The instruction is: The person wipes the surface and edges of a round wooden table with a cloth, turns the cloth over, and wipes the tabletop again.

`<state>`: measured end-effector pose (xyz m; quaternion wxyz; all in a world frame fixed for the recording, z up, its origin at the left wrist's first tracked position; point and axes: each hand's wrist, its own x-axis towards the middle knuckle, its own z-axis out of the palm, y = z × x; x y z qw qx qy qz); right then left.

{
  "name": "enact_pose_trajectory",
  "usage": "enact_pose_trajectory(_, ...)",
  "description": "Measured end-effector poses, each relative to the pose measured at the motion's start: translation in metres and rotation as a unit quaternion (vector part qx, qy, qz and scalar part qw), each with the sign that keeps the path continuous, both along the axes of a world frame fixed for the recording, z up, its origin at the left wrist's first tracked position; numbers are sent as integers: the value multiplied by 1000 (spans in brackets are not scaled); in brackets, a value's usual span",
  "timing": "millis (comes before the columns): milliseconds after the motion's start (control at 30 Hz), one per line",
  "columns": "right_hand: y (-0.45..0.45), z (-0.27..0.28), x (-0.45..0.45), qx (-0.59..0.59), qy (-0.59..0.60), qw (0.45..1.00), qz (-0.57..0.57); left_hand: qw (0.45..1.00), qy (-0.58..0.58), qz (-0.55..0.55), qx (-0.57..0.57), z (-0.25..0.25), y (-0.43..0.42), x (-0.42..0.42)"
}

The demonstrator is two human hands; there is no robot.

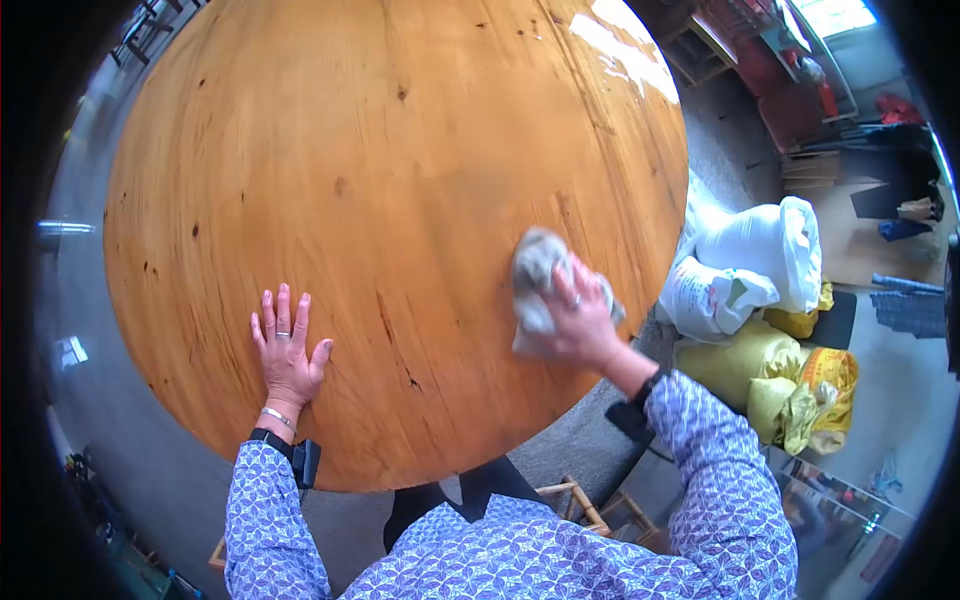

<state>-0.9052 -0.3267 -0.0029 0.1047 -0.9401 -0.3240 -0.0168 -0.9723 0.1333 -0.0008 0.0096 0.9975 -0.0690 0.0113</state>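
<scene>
A round, glossy wooden table [400,200] fills the middle of the head view. My left hand [290,352] lies flat on its near left part, fingers spread, with a ring and a bracelet on it and nothing in it. On the near right part, my right hand [578,318] presses down on a crumpled grey-white cloth [540,262], which sticks out around the fingers on both sides. The hand and cloth are slightly blurred.
White sacks [760,250] and yellow sacks [740,362] stand on the floor right of the table. A bamboo stool [580,500] shows beyond the near edge. Shelves and a red chair [795,115] are at the upper right, dark stools [145,35] at the upper left.
</scene>
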Motion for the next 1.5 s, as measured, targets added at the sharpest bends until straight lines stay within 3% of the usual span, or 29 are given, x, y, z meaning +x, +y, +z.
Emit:
enact_pose_trajectory(67,17,18,-7,-27,72,997,5,1000,3,-1,-4,0,-1,0)
enact_pose_trajectory(167,44,3,54,-15,-5,1000,12,1000,13,8,-17,1,-1,1)
enact_pose_trajectory(267,88,-2,151,-9,-63,997,-37,1000,18,9,-15,2,0,1)
enact_pose_trajectory(333,108,-2,209,-9,-30,996,-82,999,19,14,-22,3,0,1)
enact_pose_trajectory(400,124,-4,236,-5,-99,986,-136,999,18,19,-27,3,0,0)
enact_pose_trajectory(500,127,4,193,1,-29,993,-112,999,13,20,-36,-1,2,-1)
enact_pose_trajectory(600,94,-4,86,-23,-37,998,43,999,6,23,-47,1,0,-1)
enact_pose_trajectory(733,71,19,-20,-2,81,991,107,999,13,24,-46,2,2,-1)
enact_pose_trajectory(867,95,3,34,20,1,995,98,998,18,23,-55,3,1,1)
enact_pose_trajectory(1033,158,-4,175,36,-53,998,10,998,12,19,-51,-1,2,2)
enact_pose_trajectory(1133,191,-4,214,19,-91,991,-93,998,7,23,-51,-2,1,-1)
enact_pose_trajectory(1233,189,-15,184,59,24,993,-95,999,1,23,-48,-2,3,0)
enact_pose_trajectory(1267,182,-3,146,76,-39,996,-14,999,-1,24,-49,-3,3,-1)
enact_pose_trajectory(1333,154,-3,80,19,-39,997,65,998,0,25,-55,-4,2,-1)
enact_pose_trajectory(1433,106,17,-6,16,49,991,121,997,6,29,-65,-2,2,-1)
enact_pose_trajectory(1500,89,15,-3,26,35,989,142,998,4,27,-64,-2,3,0)
